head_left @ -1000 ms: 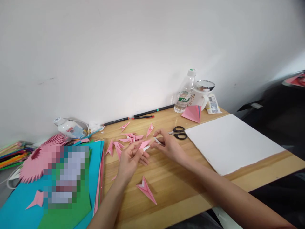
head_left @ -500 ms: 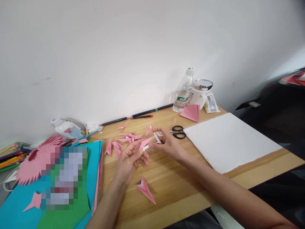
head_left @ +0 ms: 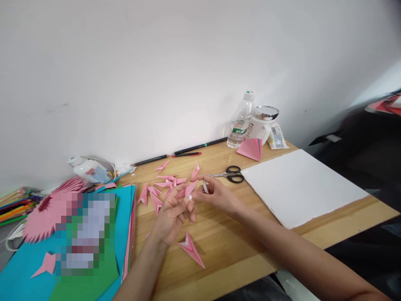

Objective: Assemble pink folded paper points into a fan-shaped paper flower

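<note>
Between the thumb and fingers of my left hand (head_left: 171,215) is a folded pink paper piece (head_left: 190,189), a small white patch showing at its near end. My right hand (head_left: 222,195) is closed on a curled thin white strip (head_left: 205,187), its fingertips touching the pink piece. Whether the strip is paper or tape I cannot tell. Several similar folded pieces lie beyond my left hand, among them a pointed one (head_left: 143,195). Another folded piece (head_left: 192,251) rests nearer me. Black-handled scissors (head_left: 234,174) lie beyond my right hand.
A white board (head_left: 303,188) lies at right. At the back stand a water bottle (head_left: 239,125) and a mug (head_left: 258,127) behind a pink paper fan (head_left: 250,149). Blue sheets (head_left: 21,271), a pink pleated paper rosette (head_left: 34,221) and a white bottle (head_left: 89,169) occupy the left.
My right hand has moved slightly left, bringing its fingertips against the pink piece. The white strip is curled closer to my right hand, and less white shows at the piece's end.
</note>
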`<state>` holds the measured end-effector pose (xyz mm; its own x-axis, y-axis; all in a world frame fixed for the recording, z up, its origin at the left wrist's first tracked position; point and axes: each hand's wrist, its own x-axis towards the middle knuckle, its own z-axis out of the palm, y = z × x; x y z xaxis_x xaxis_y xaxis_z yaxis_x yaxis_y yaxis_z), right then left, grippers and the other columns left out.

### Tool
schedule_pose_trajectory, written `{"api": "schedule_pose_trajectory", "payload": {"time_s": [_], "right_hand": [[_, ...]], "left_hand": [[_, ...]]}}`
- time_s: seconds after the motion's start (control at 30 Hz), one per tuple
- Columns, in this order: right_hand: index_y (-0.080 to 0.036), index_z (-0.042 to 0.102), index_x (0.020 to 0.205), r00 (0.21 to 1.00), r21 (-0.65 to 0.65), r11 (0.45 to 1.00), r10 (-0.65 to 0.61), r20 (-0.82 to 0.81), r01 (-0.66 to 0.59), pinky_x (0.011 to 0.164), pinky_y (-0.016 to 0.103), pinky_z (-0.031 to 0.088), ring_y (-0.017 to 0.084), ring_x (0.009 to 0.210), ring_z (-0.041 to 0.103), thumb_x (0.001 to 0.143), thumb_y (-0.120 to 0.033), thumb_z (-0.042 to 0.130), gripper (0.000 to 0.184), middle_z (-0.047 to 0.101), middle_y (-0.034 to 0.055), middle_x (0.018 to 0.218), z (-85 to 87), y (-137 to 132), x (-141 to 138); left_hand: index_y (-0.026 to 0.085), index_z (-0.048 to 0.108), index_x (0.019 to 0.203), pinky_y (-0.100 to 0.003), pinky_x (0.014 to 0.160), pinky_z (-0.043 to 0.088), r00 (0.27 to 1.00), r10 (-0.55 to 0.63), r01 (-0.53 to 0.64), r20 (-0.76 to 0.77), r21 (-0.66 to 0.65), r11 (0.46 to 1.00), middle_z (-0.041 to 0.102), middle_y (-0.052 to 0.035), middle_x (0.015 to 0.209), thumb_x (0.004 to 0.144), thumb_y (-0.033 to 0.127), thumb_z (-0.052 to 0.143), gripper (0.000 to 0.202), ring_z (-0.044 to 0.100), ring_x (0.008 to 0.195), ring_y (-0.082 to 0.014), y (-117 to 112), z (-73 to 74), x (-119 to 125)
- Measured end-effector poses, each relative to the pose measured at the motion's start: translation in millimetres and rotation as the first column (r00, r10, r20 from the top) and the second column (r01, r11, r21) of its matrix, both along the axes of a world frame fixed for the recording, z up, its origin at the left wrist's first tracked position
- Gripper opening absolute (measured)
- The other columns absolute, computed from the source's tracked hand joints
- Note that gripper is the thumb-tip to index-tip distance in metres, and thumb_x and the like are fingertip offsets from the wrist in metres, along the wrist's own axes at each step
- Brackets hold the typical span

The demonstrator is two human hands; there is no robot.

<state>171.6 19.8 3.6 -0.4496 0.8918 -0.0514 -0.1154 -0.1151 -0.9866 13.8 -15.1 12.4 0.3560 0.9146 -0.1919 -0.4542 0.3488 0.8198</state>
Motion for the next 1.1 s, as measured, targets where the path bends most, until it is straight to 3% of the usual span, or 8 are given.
{"api": "schedule_pose_trajectory", "payload": {"time_s": [0.2,0.4,0.47,0.53,0.63,0.8,0.93,1.1], "right_hand": [[-0.019,0.048,0.104,0.998,-0.002,0.999,0.043,-0.055,-0.043,0.058,0.027,0.044,0.017,0.059,0.061,0.065,-0.047,0.068,0.052,0.064,-0.0011,0.064,-2.7,-2.0,-2.6],[-0.018,0.056,0.091,0.997,0.066,0.996,0.068,-0.045,-0.065,0.052,0.023,0.040,0.013,0.053,0.056,0.068,-0.043,0.066,0.035,0.059,-0.0033,0.061,-4.0,-1.3,-1.9],[-0.017,0.059,0.081,1.000,0.097,0.995,0.025,0.019,-0.026,0.050,0.021,0.037,0.011,0.054,0.053,0.068,-0.040,0.066,0.027,0.058,-0.0026,0.063,-4.2,0.4,-0.8],[-0.016,0.062,0.077,0.993,0.149,0.988,-0.046,0.112,0.029,0.048,0.020,0.032,0.008,0.051,0.046,0.067,-0.035,0.065,0.022,0.057,-0.0028,0.063,-3.9,1.7,0.0],[-0.015,0.066,0.077,0.972,0.223,0.973,-0.107,0.211,0.058,0.045,0.020,0.024,0.006,0.046,0.033,0.069,-0.029,0.062,0.017,0.055,-0.0036,0.061,-4.1,2.4,0.3],[-0.015,0.069,0.079,0.975,0.230,0.973,-0.059,0.216,0.008,0.044,0.021,0.020,0.006,0.046,0.028,0.074,-0.033,0.056,0.023,0.054,-0.0024,0.062,-7.6,2.6,0.5],[-0.015,0.071,0.082,0.957,0.296,0.955,-0.110,0.267,0.027,0.044,0.021,0.018,0.007,0.045,0.025,0.076,-0.032,0.057,0.023,0.049,-0.0035,0.055,-6.8,0.1,0.8],[-0.018,0.070,0.083,0.893,0.521,0.852,-0.272,0.358,0.051,0.048,0.020,0.027,0.008,0.050,0.037,0.077,-0.024,0.058,0.015,0.058,-0.0016,0.062,-7.1,-3.7,0.7]], "left_hand": [[0.025,0.043,0.119,-0.018,0.044,0.042,0.998,-0.029,0.030,-0.047,0.027,0.999,0.056,0.0039,0.060,0.079,0.018,0.058,0.043,0.056,0.046,-0.0099,0.1,-2.4,1.0],[0.023,0.047,0.114,-0.026,0.050,0.048,0.952,0.057,-0.015,-0.302,0.142,0.990,0.061,0.0003,0.067,0.079,0.027,0.058,0.037,0.059,0.053,-0.0139,1.4,-6.5,4.0],[0.022,0.053,0.110,-0.025,0.052,0.047,0.889,0.158,-0.056,-0.429,0.241,0.969,0.063,-0.0025,0.079,0.076,0.028,0.061,0.036,0.060,0.062,-0.0154,2.7,-8.5,4.0],[0.021,0.061,0.101,-0.024,0.057,0.047,0.778,0.305,-0.097,-0.550,0.375,0.922,0.062,-0.0036,0.088,0.071,0.025,0.065,0.030,0.059,0.071,-0.0158,3.9,-10.3,3.7],[0.021,0.067,0.092,-0.024,0.062,0.045,0.657,0.430,-0.144,-0.618,0.458,0.877,0.063,-0.0007,0.079,0.065,0.019,0.067,0.027,0.056,0.068,-0.0135,5.1,-11.3,3.2],[0.018,0.066,0.094,-0.024,0.061,0.047,0.716,0.373,-0.207,-0.590,0.331,0.921,0.066,-0.0004,0.073,0.057,0.018,0.072,0.037,0.059,0.066,-0.0142,7.5,-7.1,-0.1],[0.016,0.068,0.084,-0.026,0.063,0.050,0.742,0.344,-0.205,-0.576,0.295,0.933,0.069,-0.0019,0.072,0.055,0.019,0.073,0.030,0.063,0.068,-0.0163,8.1,-4.3,-1.5],[0.019,0.068,0.097,-0.035,0.083,0.050,0.870,0.200,-0.100,-0.451,0.236,0.967,0.067,-0.0062,0.107,0.064,0.015,0.065,0.033,0.061,0.100,-0.0232,5.4,-6.8,0.4]]}}
